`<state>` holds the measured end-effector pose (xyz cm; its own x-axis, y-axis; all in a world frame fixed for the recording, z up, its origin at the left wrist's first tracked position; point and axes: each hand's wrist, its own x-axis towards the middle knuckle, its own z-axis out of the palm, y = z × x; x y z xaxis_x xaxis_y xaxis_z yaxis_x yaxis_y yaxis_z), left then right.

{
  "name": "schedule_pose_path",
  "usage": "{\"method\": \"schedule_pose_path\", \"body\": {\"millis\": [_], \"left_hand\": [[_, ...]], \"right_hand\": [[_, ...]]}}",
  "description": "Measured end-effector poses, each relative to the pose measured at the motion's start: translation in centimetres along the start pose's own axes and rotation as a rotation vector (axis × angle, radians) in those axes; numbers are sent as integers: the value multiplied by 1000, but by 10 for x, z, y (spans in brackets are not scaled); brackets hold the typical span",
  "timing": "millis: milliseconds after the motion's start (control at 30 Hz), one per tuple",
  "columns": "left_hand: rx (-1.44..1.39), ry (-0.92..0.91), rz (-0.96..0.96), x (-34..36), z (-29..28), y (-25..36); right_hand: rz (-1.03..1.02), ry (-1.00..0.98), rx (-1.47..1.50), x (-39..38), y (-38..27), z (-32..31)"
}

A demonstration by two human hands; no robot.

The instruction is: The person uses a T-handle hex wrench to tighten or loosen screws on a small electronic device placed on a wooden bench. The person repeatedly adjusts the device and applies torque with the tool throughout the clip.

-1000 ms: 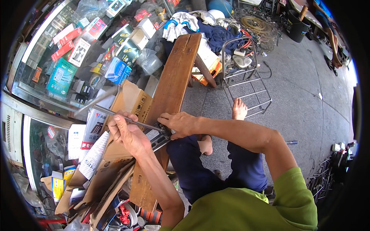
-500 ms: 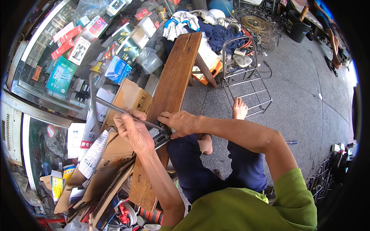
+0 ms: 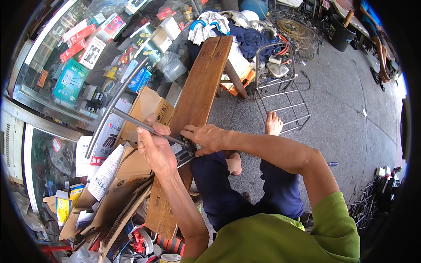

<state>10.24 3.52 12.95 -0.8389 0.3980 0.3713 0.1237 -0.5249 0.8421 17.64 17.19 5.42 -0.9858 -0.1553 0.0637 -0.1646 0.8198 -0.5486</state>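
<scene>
A T-handled wrench (image 3: pixel 126 116) with a long metal shaft slants across the cardboard box on my left, its crossbar standing out at the far left end. My left hand (image 3: pixel 157 147) grips the shaft between thumb and fingers. The shaft's lower end meets a small dark metal part (image 3: pixel 187 148) on the wooden bench (image 3: pixel 197 90), beside my left knee. Over that part lies my right hand (image 3: pixel 206 138), fingers curled and holding it; the fingers hide much of its shape.
To the left are a glass display case (image 3: pixel 37 103) crowded with small boxes and an open cardboard box (image 3: pixel 140 105). A metal-tube frame (image 3: pixel 287 92) stands on the floor beyond my foot. Clothes (image 3: pixel 245 41) and coiled hose (image 3: pixel 294 30) lie farther off. A person's leg shows at far right.
The wrench has turned about its shaft, so the crossbar now shows at full length across the left side. My left hand has shifted slightly; my right hand stays on the metal part.
</scene>
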Motion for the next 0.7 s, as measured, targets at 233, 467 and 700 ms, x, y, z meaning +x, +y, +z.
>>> {"method": "schedule_pose_path", "body": {"millis": [233, 467, 700], "left_hand": [[-45, 94, 138, -8, 9, -2], [215, 255, 390, -20, 35, -5], [498, 353, 383, -16, 41, -4]], "right_hand": [[-10, 10, 26, 0, 3, 3], [93, 113, -39, 3, -17, 13], [132, 50, -117, 5, -28, 16]]}}
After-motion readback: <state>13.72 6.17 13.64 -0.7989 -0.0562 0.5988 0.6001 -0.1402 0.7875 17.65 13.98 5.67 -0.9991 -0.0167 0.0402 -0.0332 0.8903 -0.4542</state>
